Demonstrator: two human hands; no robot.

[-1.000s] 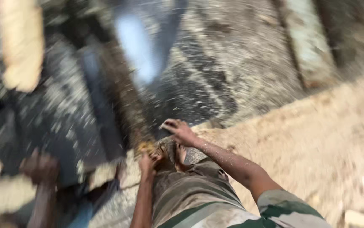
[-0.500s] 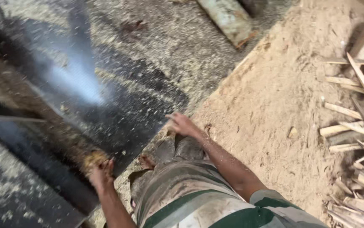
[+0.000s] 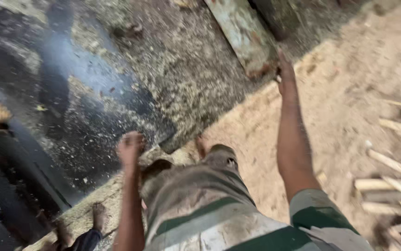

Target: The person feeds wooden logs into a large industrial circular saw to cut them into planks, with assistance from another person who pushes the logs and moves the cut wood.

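R hand [image 3: 285, 69]: arm stretched fwd, fingertips at the lower end of a pale metal beam [image 3: 244, 35] lying diagonally on the floor; touching or just short, cannot tell. Fingers close together, grip state unclear due to blur.

L hand [image 3: 129, 148]: raised over the edge of a dark sheet [image 3: 93, 93] dusted w/ sawdust; blurred, looks loosely curled, nothing seen in it, cannot tell for sure.

Sawdust floor [image 3: 349, 107] to the right. Wood strips [image 3: 395, 186] piled at right edge, well apart from both hands. Another person's foot [image 3: 99, 214] at bottom left.
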